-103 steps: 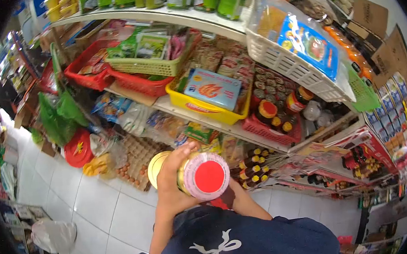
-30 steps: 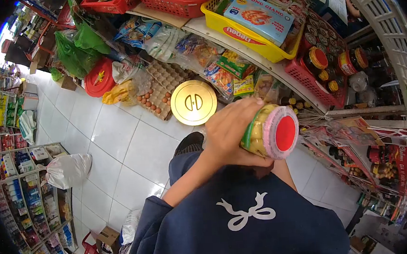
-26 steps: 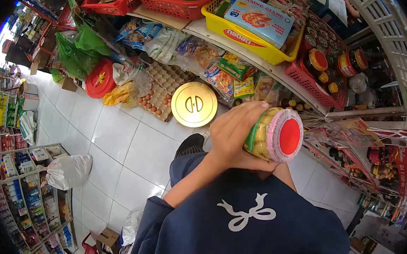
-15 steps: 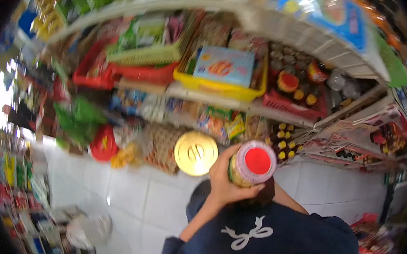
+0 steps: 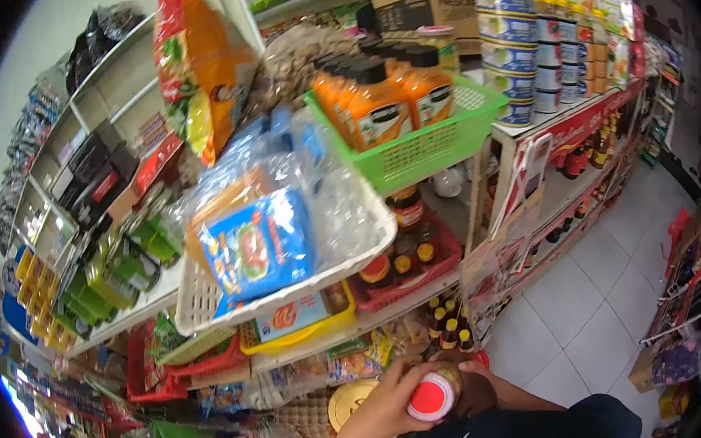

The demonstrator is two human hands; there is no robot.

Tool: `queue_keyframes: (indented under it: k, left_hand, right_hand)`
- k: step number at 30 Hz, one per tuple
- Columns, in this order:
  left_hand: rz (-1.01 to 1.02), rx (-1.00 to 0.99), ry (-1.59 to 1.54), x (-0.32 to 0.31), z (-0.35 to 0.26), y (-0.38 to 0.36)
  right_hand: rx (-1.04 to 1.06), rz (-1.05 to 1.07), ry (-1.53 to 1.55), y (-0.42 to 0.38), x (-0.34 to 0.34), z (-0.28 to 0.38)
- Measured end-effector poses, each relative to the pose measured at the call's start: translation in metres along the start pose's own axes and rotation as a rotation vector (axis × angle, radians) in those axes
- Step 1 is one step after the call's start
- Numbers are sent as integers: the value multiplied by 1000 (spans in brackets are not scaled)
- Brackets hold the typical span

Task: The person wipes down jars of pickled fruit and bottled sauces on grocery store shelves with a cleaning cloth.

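A jar (image 5: 433, 396) with a red and pale pink lid is in front of my body at the bottom. My left hand (image 5: 394, 401) wraps round its left side. My right hand (image 5: 482, 373) is close to the jar's far right side, partly hidden behind it and a dark brown round shape; what its fingers hold is hidden. Beyond my hands, small dark bottles with yellow caps (image 5: 450, 333) stand low by the shelf. A round gold lid (image 5: 350, 402) is just left of my left hand.
A white basket (image 5: 290, 294) of plastic packs and a green basket (image 5: 428, 159) of orange bottles stand on the shelf ahead. Stacked cans (image 5: 510, 54) are at the right. Below lie a yellow basket (image 5: 298, 338) and egg trays (image 5: 305, 424). Tiled floor (image 5: 573, 325) shows at right.
The view has tilted up and turned toward the right, bringing the upper shelf into sight. My hands and the jar now appear lower in view, with the jar's lid tipped toward me.
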State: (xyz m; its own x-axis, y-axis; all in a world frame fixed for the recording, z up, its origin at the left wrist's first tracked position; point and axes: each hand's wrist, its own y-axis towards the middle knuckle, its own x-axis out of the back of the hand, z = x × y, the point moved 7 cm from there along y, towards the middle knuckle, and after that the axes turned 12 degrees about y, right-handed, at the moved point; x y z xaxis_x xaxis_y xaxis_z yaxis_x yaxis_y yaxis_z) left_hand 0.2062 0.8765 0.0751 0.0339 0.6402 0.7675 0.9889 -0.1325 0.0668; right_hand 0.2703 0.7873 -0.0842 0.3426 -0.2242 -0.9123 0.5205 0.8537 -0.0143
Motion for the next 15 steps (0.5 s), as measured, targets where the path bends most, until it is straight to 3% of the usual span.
queue_keyframes:
  k: [4,8,9,10,12,15]
  left_hand:
    - [29,-214,-217,-31,-10,25]
    - [-97,-404,-307,-43,-26,48]
    - [-132,-455,-456,-43,-30,59]
    - [-187,-454,-419,-40,-40,69]
    - [-404,-239,-534,-22,-43,78]
    - [-748,-522,-349,25,-77,95]
  right_hand:
    - [244,-96,29,-18,14,50]
    - [368,-252,57,-40,34,92]
    - [423,-255,44,-44,34,105]
    - [482,-259,26,-47,34,117]
    - [584,-280,-23,-56,36,135]
    - [721,-338,-81,-82,48,153]
